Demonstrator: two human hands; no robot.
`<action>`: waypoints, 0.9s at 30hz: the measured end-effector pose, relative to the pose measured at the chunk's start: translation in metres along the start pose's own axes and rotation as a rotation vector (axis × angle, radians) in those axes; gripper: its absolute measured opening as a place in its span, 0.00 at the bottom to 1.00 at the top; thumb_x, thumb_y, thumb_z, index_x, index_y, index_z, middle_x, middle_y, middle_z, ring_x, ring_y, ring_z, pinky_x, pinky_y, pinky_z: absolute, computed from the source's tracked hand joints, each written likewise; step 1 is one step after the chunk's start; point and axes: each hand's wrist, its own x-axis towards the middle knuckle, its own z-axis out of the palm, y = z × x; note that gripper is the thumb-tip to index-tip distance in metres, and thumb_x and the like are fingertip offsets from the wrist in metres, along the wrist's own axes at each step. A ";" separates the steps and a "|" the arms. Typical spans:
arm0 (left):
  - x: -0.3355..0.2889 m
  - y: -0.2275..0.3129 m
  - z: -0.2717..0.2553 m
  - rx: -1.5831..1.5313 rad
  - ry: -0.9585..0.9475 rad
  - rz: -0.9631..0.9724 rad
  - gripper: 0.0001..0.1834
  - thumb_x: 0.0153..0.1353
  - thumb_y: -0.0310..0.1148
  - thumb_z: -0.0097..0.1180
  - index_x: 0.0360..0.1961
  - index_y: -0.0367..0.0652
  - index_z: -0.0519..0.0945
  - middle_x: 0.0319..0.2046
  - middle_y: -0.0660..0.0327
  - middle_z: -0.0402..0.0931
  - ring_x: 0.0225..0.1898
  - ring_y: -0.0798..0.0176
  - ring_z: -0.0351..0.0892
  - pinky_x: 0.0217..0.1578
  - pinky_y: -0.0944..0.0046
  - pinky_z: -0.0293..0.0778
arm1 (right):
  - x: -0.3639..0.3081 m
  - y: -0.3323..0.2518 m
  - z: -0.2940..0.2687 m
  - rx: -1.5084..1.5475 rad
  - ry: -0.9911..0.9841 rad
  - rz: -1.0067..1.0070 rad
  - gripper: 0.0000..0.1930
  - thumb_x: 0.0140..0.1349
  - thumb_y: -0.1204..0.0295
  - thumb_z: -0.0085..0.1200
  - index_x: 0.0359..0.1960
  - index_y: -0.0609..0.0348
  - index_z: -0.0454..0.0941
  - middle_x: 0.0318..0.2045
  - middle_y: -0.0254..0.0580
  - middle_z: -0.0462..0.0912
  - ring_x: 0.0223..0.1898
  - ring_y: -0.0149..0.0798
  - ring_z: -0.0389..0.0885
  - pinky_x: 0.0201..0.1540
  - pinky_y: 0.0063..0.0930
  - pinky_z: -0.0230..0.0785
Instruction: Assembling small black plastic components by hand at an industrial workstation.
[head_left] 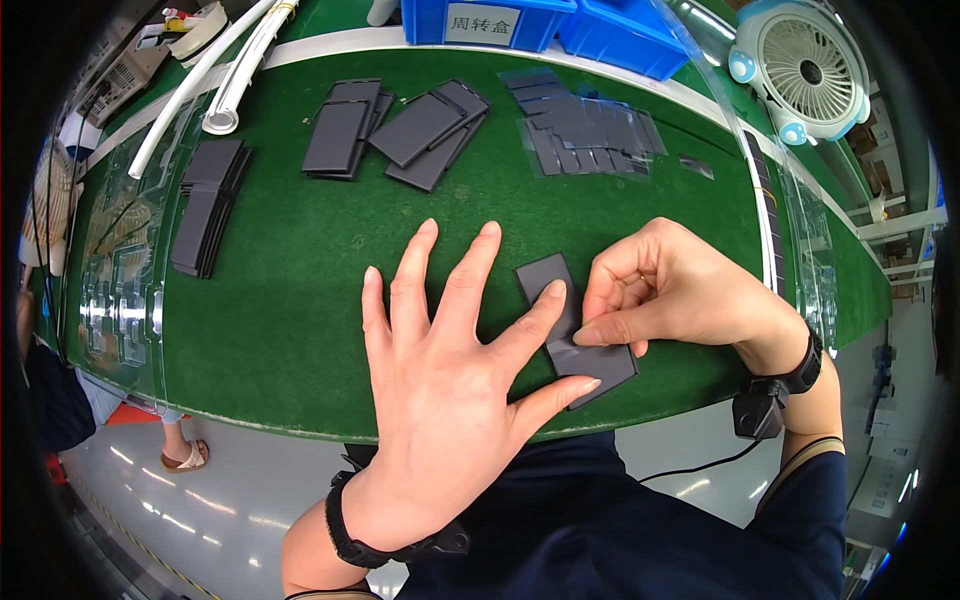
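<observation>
A dark grey, flat rectangular piece with a step or seam across its middle (609,372) lies slantwise on the green mat (290,330), close to the near edge. My left hand (440,400) is spread over the mat, its index fingertip and thumb resting on the piece's left side. Over the piece's middle, my right hand (680,295) has thumb and fingers pinched together; what they hold, if anything, is hidden. Similar dark pieces lie farther off in a left stack (208,205), a middle stack (338,135) and a crossed pile (425,130).
Clear film sheets with dark grey patches (590,135) lie at the far right, a small loose strip (697,167) beside them. Blue bins (625,35), white tubes (240,75) and a fan (808,75) stand beyond. Clear plastic trays (125,250) line the left; another person's foot (187,456) shows below.
</observation>
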 end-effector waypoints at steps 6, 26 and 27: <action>0.000 0.000 0.000 0.020 0.000 0.004 0.32 0.36 0.52 0.74 0.46 0.55 0.86 0.63 0.56 0.65 0.66 0.39 0.57 0.61 0.33 0.52 | 0.000 -0.010 0.008 -0.076 0.062 0.037 0.06 0.53 0.76 0.67 0.24 0.64 0.81 0.19 0.33 0.81 0.19 0.22 0.77 0.21 0.15 0.66; 0.002 0.003 -0.002 0.002 -0.020 0.001 0.32 0.35 0.46 0.76 0.47 0.55 0.85 0.64 0.55 0.65 0.67 0.39 0.56 0.62 0.33 0.51 | -0.047 0.004 0.065 -1.227 0.601 -0.545 0.23 0.48 0.76 0.57 0.48 0.69 0.76 0.35 0.42 0.77 0.17 0.28 0.74 0.20 0.21 0.69; 0.002 0.003 -0.002 0.008 -0.019 0.004 0.32 0.35 0.46 0.76 0.47 0.55 0.85 0.64 0.55 0.64 0.67 0.39 0.56 0.62 0.33 0.51 | -0.047 0.004 0.065 -1.194 0.607 -0.543 0.21 0.47 0.76 0.58 0.46 0.69 0.76 0.37 0.43 0.77 0.18 0.29 0.75 0.20 0.21 0.69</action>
